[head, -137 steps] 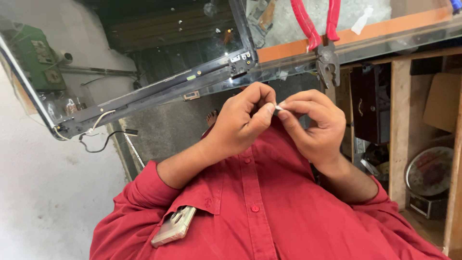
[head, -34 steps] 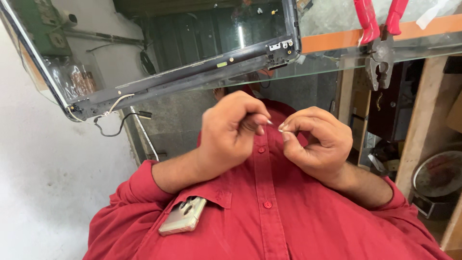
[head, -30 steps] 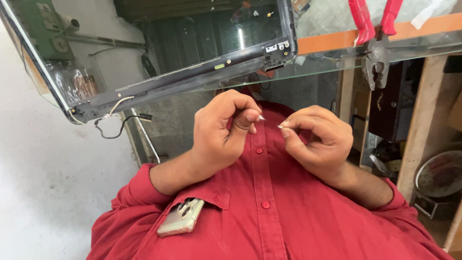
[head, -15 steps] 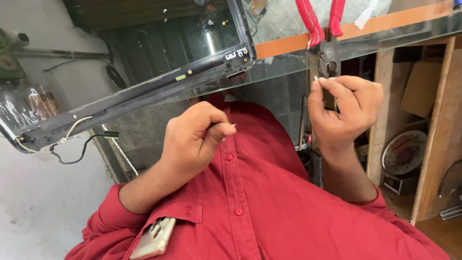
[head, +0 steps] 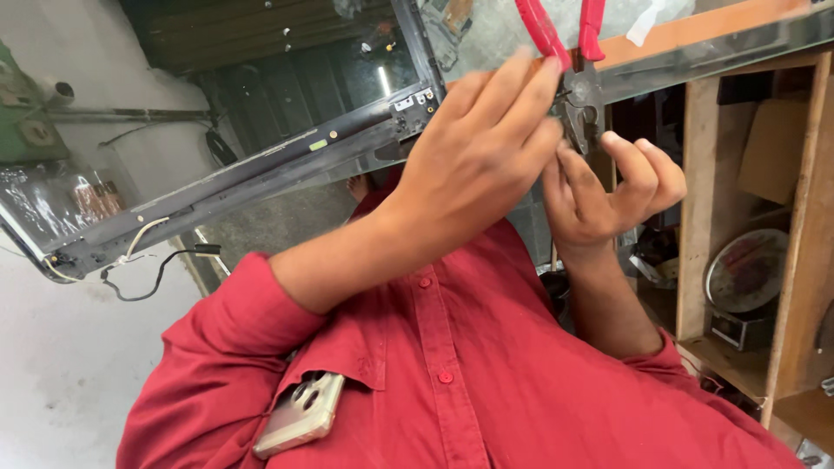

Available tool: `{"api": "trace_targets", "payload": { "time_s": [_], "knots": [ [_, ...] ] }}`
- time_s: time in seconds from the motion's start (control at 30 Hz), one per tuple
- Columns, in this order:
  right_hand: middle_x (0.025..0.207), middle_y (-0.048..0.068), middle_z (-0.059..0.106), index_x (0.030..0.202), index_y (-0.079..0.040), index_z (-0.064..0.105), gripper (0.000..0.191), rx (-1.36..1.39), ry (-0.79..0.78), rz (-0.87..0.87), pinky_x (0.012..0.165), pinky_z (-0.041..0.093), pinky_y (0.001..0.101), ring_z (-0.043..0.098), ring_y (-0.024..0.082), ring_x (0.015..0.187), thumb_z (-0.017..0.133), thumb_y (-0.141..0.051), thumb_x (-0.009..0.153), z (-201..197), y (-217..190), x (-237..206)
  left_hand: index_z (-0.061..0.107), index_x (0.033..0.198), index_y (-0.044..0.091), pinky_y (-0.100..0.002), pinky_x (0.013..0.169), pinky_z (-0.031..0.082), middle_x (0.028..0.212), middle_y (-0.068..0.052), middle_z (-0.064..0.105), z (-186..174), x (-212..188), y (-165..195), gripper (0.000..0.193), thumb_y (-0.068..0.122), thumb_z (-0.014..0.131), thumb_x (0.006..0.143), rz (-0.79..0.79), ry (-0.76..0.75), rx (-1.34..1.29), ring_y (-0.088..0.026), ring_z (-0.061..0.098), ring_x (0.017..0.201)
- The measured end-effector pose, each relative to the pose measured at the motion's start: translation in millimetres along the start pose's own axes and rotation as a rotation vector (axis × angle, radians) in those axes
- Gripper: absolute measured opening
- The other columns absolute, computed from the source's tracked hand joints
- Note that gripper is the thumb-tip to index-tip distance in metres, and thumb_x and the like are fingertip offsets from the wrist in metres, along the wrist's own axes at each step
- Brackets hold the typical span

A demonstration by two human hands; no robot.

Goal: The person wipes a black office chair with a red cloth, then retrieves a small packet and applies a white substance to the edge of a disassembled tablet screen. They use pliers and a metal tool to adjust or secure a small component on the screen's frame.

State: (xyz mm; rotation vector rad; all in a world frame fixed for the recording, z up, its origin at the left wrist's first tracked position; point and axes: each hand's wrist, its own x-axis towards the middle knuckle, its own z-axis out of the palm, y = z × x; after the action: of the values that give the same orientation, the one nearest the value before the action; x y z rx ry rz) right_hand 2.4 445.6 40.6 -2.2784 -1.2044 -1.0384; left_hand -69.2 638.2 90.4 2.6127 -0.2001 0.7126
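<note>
Head view, left hand: the left hand (head: 473,161) is raised in front of the red button-up shirt (head: 452,382), fingers stretched out and up toward the red-handled metal pliers (head: 569,61); its fingertips (head: 543,74) lie at the pliers' joint, and I cannot tell whether they actually pinch it
Head view, right hand: the right hand (head: 608,187) sits just beside and below the left, fingers curled loosely inward, the index bent over the palm; whether it holds anything small cannot be told, nothing shows between the fingers
Pliers: they lie on the edge of the orange-trimmed wooden workbench (head: 695,39), handles pointing away from the person, dark steel head hanging over the edge, right above the right hand
Flat panel: a dark, glossy rectangular screen panel with a thin metal frame (head: 261,122) lies on the bench left of the pliers, its near edge running slantwise across the view; the left hand hides its right corner
Loose wires: a white and a black cable (head: 152,260) dangle from the panel's left corner
Shirt pocket: a pale phone in a clear case (head: 300,415) sticks out of the chest pocket
Shelf below bench: a round metal plate (head: 747,269) stands in the wooden compartment to the right, well apart from both hands
</note>
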Motion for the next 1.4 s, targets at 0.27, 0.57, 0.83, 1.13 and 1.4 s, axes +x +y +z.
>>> {"api": "trace_targets", "payload": {
  "time_s": [0.27, 0.57, 0.83, 1.13, 1.4],
  "knots": [
    [0.118, 0.006, 0.065, 0.097, -0.007, 0.079, 0.015, 0.053, 0.017, -0.022, 0.087, 0.053, 0.0396, 0.064, 0.029, 0.102, 0.092, -0.002, 0.091, 11, 10, -6, 0.065, 0.11, 0.001, -0.054, 0.119, 0.039, 0.151, -0.024, 0.052, 45, 24, -4, 0.02, 0.016, 0.062, 0.098, -0.129, -0.079, 0.136, -0.038, 0.046, 0.144],
    [0.114, 0.007, 0.062, 0.095, -0.007, 0.077, 0.017, 0.019, 0.07, -0.158, 0.081, 0.054, 0.0366, 0.063, 0.028, 0.1, 0.092, 0.0, 0.092, 18, 22, -5, 0.064, 0.111, 0.0, -0.044, 0.11, 0.049, 0.144, -0.02, 0.055, 44, 30, -10, 0.02, 0.013, 0.064, 0.096, -0.106, -0.001, 0.092, -0.034, 0.055, 0.134],
    [0.112, 0.003, 0.063, 0.089, -0.014, 0.078, 0.01, -0.075, 0.113, -0.257, 0.072, 0.051, 0.0326, 0.064, 0.022, 0.09, 0.083, -0.014, 0.098, 20, 29, 3, 0.064, 0.1, 0.003, -0.038, 0.094, 0.053, 0.116, -0.016, 0.062, 43, 36, -11, 0.02, 0.015, 0.069, 0.084, -0.106, 0.019, -0.019, -0.031, 0.062, 0.112],
    [0.116, 0.0, 0.076, 0.089, -0.014, 0.065, 0.014, -0.134, 0.054, -0.52, 0.067, 0.048, 0.0308, 0.062, 0.018, 0.081, 0.072, -0.005, 0.098, 14, 50, 17, 0.065, 0.093, 0.005, -0.037, 0.087, 0.053, 0.107, -0.014, 0.063, 43, 39, -9, 0.017, 0.018, 0.07, 0.082, -0.097, 0.002, 0.059, -0.029, 0.063, 0.102],
    [0.111, 0.0, 0.073, 0.089, -0.016, 0.069, 0.008, -0.15, 0.018, -0.439, 0.066, 0.045, 0.0304, 0.062, 0.017, 0.079, 0.069, -0.009, 0.094, 6, 39, 25, 0.065, 0.091, 0.007, -0.037, 0.088, 0.053, 0.104, -0.013, 0.063, 44, 40, -7, 0.016, 0.018, 0.069, 0.081, -0.097, 0.003, 0.078, -0.029, 0.062, 0.102]
  ]
}}
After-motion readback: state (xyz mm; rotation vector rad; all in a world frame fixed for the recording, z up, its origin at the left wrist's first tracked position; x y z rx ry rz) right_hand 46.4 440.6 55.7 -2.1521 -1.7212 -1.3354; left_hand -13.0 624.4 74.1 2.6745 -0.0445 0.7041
